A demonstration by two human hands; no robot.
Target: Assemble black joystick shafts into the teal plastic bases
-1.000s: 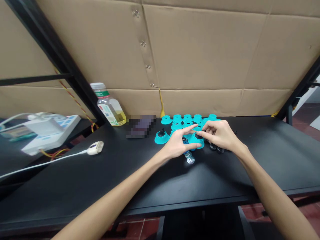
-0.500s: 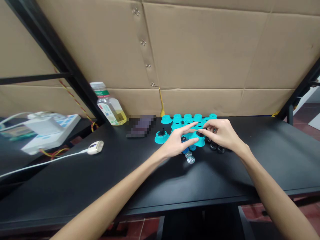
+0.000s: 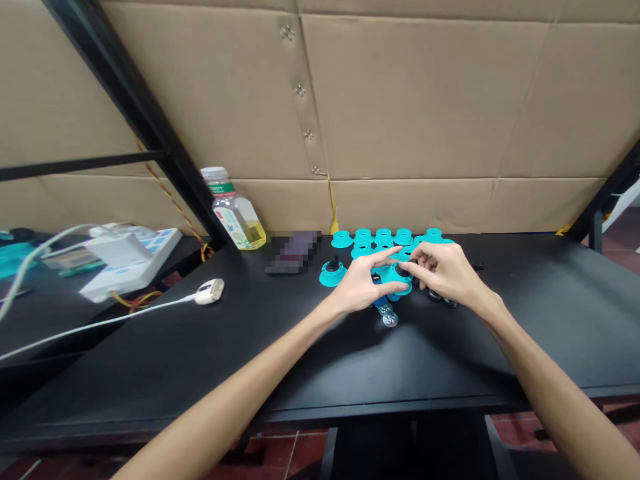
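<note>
My left hand grips a turquoise cup-shaped part between thumb and forefinger, just above the black table. My right hand pinches a small black piece sitting in the top of that part. Behind the hands stand several more turquoise parts in rows. One turquoise part with a black insert stands alone to the left. Small black rings lie under my right hand, and two silver washers lie in front of the hands.
A bottle of yellow liquid stands at the back left beside a slanted black frame bar. A white corded device lies on the left of the table. A white power strip sits further left. Cardboard walls the back.
Both hands stayed together on the same turquoise part, with the left fingers closing more around it. The head camera shifted a little to the left, so everything slid right in view.
</note>
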